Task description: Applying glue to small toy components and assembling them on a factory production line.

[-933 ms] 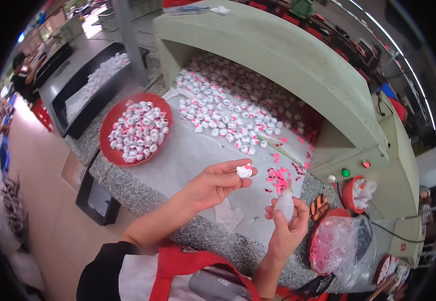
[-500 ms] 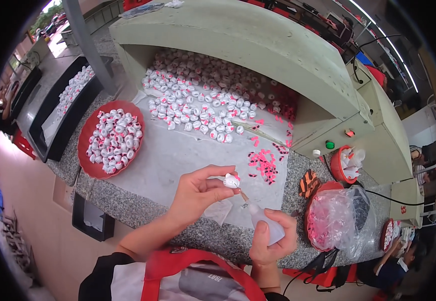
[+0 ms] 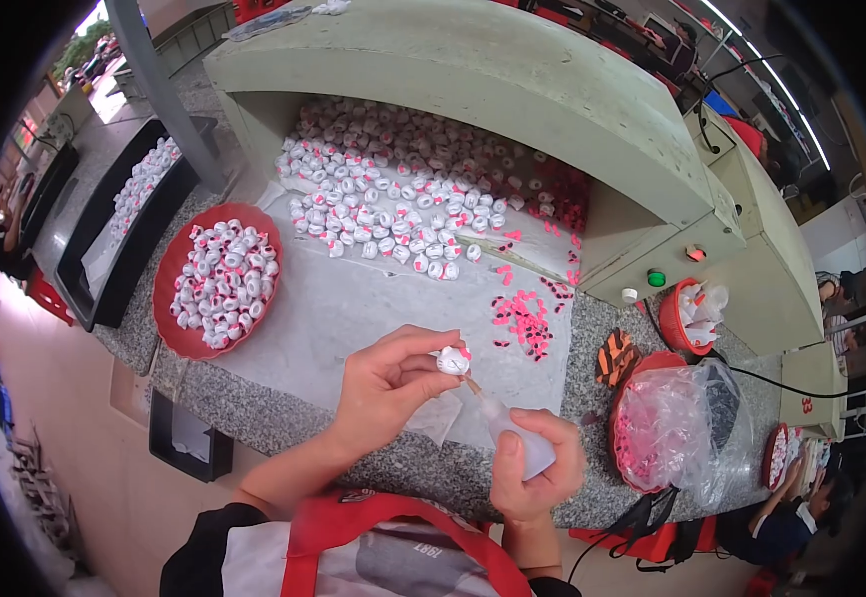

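Observation:
Between the thumb and fingers of my left hand (image 3: 386,383) is a small white figurine head (image 3: 453,361) with a pink spot, above the near edge of the paper-covered bench. My right hand (image 3: 540,463) is wrapped round a translucent squeeze bottle (image 3: 520,438). The bottle's thin brownish nozzle points up and left, its tip at the underside of the figurine head; whether it touches I cannot tell. Beyond my hands lie loose pink pieces with dark spots (image 3: 524,323) on the white paper (image 3: 343,298). Many similar white heads (image 3: 383,214) spread behind them, reaching under a pale green housing (image 3: 473,75).
At left stands a red bowl (image 3: 167,303) of white heads, with a black tray (image 3: 104,298) beyond it. To the right are a red cup (image 3: 673,333) of white pieces and a bowl covered by clear plastic (image 3: 664,423). A black bin (image 3: 216,453) hangs below the bench edge.
The figurine head has turned in my left fingers and shows a different side. Both hands have shifted slightly left, the bottle with them.

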Tool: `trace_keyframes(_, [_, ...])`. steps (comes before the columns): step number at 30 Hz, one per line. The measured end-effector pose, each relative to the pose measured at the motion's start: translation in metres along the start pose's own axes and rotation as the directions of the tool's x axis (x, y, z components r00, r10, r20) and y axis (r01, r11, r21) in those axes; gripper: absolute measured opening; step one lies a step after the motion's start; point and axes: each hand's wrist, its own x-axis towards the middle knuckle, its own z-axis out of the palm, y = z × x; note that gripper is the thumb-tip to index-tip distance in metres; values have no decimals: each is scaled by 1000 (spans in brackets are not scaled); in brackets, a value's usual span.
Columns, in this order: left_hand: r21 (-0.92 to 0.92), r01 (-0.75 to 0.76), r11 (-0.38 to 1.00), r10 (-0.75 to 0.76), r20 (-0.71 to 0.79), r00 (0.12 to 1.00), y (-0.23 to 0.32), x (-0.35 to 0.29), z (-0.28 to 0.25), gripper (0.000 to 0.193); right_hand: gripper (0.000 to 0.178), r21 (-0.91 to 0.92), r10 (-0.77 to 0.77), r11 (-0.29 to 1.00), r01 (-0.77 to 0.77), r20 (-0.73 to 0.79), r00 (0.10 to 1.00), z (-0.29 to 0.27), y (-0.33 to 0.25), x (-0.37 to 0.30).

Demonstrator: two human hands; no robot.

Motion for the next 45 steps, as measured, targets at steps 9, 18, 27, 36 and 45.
trace_keyframes(9, [71, -37, 997, 40, -31, 999, 3, 0, -6, 33, 17, 52, 84, 995, -88, 77, 994, -1, -3, 1])
trace_keyframes(18, [-59, 187, 981, -190, -51, 980, 7, 4, -7, 37, 18, 58, 76, 995, -78, 26, 997, -1, 1, -2])
trace_keyframes(27, [-197, 238, 951, -242, 5, 970, 4, 4, -10, 38, 18, 62, 61, 996, -63, 19, 998, -2, 5, -2])
trace_keyframes(36, [-227, 225, 948, -228, 13, 974, 2, 4, -12, 36, 17, 36, 29, 999, -32, 71, 997, -5, 0, 2])
trace_keyframes(45, [-212, 217, 953, -235, -65, 970, -15, 7, -31, 36, 28, 399, 805, 489, -776, 135, 577, 5, 40, -1])
